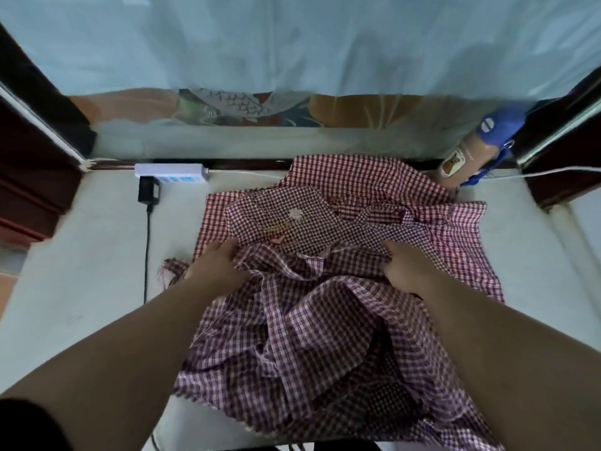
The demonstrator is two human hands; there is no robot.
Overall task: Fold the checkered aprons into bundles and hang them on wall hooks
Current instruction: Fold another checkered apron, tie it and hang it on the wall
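Gripping left hand (216, 266): fingers curled round the heap's left edge, to pull it taut.
Checkered aprons (325, 320): crumpled mid-tabletop (81, 288), not yet folded.
Right hand (408, 270): grip closed on the opposite edge, likely squaring a fold.

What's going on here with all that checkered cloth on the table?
A person leans over a white table, with the left hand and the right hand each gripping fabric in a loose heap of red-and-white checkered aprons. The heap is rumpled, not yet folded into a bundle, and no wall hooks are in view. A power strip and a blue-capped bottle are at the table's far edge.
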